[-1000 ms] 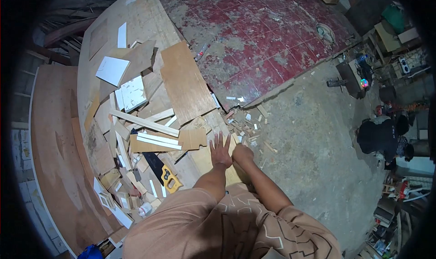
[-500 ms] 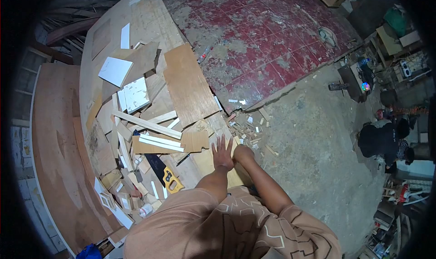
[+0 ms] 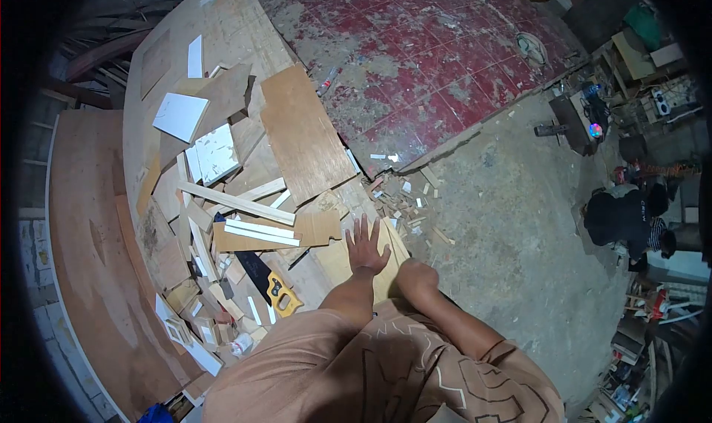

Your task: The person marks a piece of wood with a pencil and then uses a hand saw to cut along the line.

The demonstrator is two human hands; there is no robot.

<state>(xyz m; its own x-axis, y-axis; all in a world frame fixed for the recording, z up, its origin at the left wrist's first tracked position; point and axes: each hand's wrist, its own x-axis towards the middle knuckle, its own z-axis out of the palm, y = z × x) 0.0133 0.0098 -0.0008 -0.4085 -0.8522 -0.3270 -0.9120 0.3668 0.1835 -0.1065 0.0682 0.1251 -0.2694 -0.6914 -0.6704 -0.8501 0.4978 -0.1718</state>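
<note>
Pale board (image 3: 384, 281): lies at the near right-hand edge of the workbench (image 3: 259, 34), just in front of the person's body, partly covered by a palm.
Left hand (image 3: 364, 251): pressed palm down on the board, fingers spread and straight, gripping nothing.
Right hand (image 3: 418, 278): curled into a fist beside the board's right edge (whether anything is inside it, I cannot tell).
Left of the board: a black pencil-like stick (image 3: 300, 258) and a handsaw (image 3: 282, 295) with a yellow handle, its dark blade pointing away from the person.
Just beyond: a brown panel (image 3: 317, 229) with white strips (image 3: 261, 235) lying across it, and pale wooden slats (image 3: 236, 202) crossing one another.
Farther up the bench: a plywood sheet (image 3: 305, 137) along the right side, two white boards (image 3: 181, 117) to its left (the nearer one blotched).
Floor by the bench: small wood scraps (image 3: 406, 208) scattered over grey concrete (image 3: 504, 230), with worn red tiles (image 3: 423, 89) past them.
Far right: another person (image 3: 619, 217) in a dark top, bent low (the hands are too small to make out), well apart from the bench.
</note>
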